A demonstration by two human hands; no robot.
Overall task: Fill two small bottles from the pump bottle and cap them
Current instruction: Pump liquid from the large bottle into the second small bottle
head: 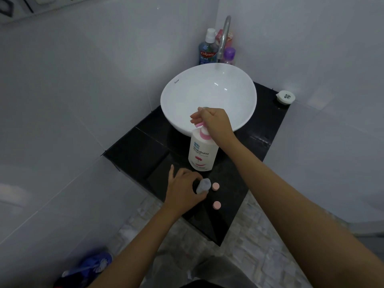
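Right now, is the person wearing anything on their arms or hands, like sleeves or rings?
No. Both forearms are bare, with no sleeves in view. The left hand and the right hand show no gloves, and I see no watch, bracelet or rings.

Home bathroom, white basin [182,96], tap [224,36], mouthwash [206,51], tiled walls [83,80]

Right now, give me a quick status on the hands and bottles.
Right hand shut on pump bottle head. Left hand gripping small bottle on counter. Two pink caps off, lying beside it. Nothing in the way.
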